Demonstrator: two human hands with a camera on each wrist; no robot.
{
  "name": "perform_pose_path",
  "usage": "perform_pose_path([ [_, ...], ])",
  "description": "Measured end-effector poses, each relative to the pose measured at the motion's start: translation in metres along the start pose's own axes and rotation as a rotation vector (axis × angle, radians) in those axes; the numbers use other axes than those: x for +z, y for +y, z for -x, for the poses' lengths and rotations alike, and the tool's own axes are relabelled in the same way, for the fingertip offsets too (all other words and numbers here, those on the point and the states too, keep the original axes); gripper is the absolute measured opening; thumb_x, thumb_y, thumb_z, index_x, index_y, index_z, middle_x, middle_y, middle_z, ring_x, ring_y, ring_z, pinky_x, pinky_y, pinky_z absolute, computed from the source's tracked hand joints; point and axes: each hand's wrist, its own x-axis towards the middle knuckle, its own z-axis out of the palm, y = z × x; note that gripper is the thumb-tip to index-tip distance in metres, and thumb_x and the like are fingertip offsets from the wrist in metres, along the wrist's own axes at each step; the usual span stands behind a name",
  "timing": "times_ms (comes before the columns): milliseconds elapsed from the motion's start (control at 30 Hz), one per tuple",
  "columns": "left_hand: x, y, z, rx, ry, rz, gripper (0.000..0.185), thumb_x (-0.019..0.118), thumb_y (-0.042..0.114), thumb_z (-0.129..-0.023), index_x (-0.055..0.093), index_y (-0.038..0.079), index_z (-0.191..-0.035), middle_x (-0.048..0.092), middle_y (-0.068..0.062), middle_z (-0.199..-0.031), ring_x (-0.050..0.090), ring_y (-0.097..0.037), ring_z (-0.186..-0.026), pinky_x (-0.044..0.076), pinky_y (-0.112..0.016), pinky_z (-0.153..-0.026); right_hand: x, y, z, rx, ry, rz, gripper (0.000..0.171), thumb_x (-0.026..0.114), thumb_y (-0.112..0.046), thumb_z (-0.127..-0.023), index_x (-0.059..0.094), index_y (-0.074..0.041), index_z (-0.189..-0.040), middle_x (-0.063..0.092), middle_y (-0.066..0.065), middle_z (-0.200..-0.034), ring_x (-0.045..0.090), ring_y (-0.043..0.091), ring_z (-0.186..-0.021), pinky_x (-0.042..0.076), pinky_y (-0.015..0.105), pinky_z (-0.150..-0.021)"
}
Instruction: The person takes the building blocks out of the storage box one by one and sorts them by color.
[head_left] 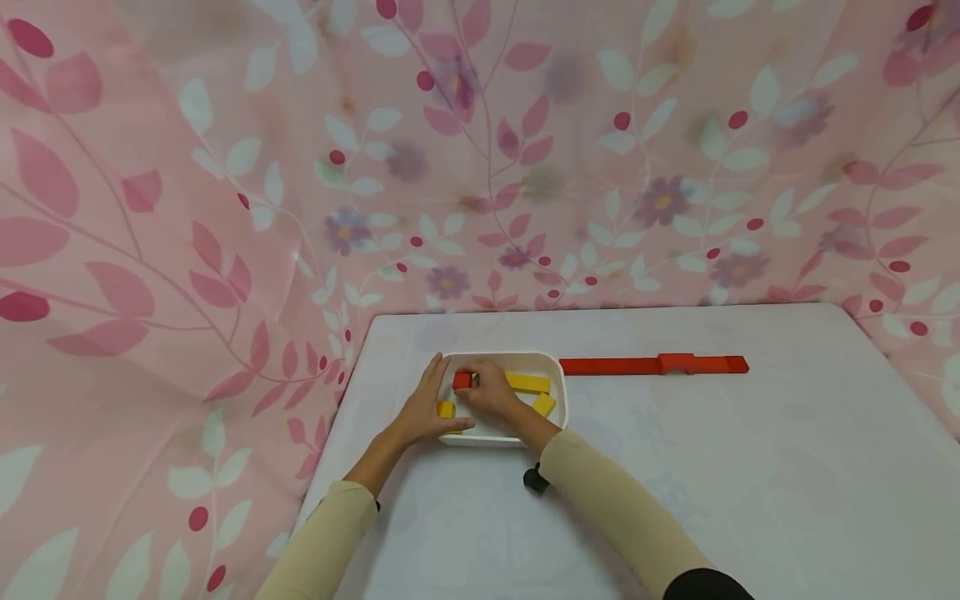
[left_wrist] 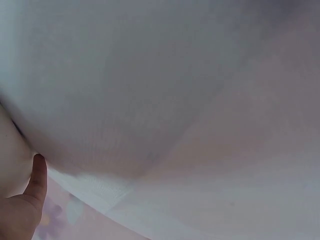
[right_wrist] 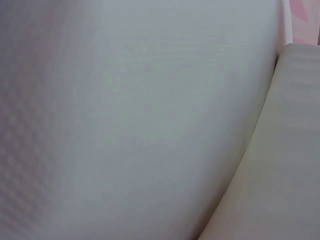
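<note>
A white tray (head_left: 555, 429) stands on the table with a few small blocks inside. My right hand (head_left: 489, 390) is over it and pinches a red block (head_left: 462, 381) between thumb and fingers. At the tray's left end rests my left hand (head_left: 422, 417), its fingers stretched along the side and its thumb lying across the front rim. Beside that palm is a small yellow block (head_left: 446, 409). A long yellow block (head_left: 528, 382) and a shorter yellow block (head_left: 544, 405) lie in the right part. The left wrist view catches one straight finger (left_wrist: 37, 182) against a pale edge.
A flat red bar (head_left: 615, 367) with a raised piece on it extends rightward from the tray's right side. White cloth (head_left: 750, 483) covers the table, and a pink floral curtain (head_left: 525, 167) hangs behind. The right wrist view shows mostly cloth and a sleeve (right_wrist: 275, 150).
</note>
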Motion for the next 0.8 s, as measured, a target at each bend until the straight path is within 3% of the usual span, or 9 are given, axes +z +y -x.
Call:
perform_pose_path([
  [200,0.001,-0.002,0.002,0.027,0.001,-0.007,0.125,0.081,0.064,-0.068,0.008,0.021,-0.161,0.004,-0.010,-0.168,0.022,-0.035,-0.151,0.035,-0.064,-0.110,-0.002,-0.005,0.007,-0.040,-0.054,-0.101,0.032,0.080,-0.011,-0.081,0.070,-0.003,-0.110,0.066,0.011,-0.100,0.053,0.015,-0.080,0.048,0.019,-0.069],
  [333,-0.001,0.000,0.002,0.027,-0.004,-0.007,0.125,0.081,0.063,-0.068,0.008,0.021,-0.161,0.003,-0.006,-0.168,0.024,-0.035,-0.150,0.036,-0.065,-0.109,-0.005,-0.008,0.010,-0.057,-0.023,-0.141,0.032,0.081,-0.012,-0.082,0.069,-0.002,-0.111,0.067,0.011,-0.100,0.055,0.014,-0.079,0.049,0.017,-0.070],
  [533,-0.003,0.002,0.002,0.002,-0.012,-0.012,0.123,0.081,0.060,-0.070,0.008,0.021,-0.161,0.003,-0.007,-0.168,0.027,-0.036,-0.149,0.037,-0.066,-0.108,-0.013,-0.012,0.014,-0.075,-0.009,-0.139,0.033,0.080,-0.012,-0.083,0.069,-0.002,-0.111,0.067,0.011,-0.099,0.057,0.015,-0.078,0.048,0.015,-0.070],
  [667,-0.003,0.002,0.001,0.000,-0.013,-0.007,0.122,0.081,0.060,-0.070,0.009,0.020,-0.160,0.003,-0.006,-0.168,0.026,-0.036,-0.149,0.036,-0.066,-0.109,-0.024,-0.013,0.015,-0.075,-0.069,-0.106,0.033,0.080,-0.013,-0.083,0.069,-0.004,-0.113,0.066,0.009,-0.101,0.055,0.014,-0.078,0.048,0.016,-0.070],
  [800,-0.002,0.001,0.001,0.010,-0.002,-0.012,0.123,0.081,0.062,-0.068,0.012,0.018,-0.160,0.006,-0.010,-0.168,0.026,-0.036,-0.149,0.036,-0.065,-0.109,-0.037,-0.011,0.016,-0.132,-0.113,-0.046,0.031,0.080,-0.014,-0.083,0.070,-0.007,-0.112,0.065,0.006,-0.098,0.052,0.012,-0.076,0.047,0.017,-0.068],
])
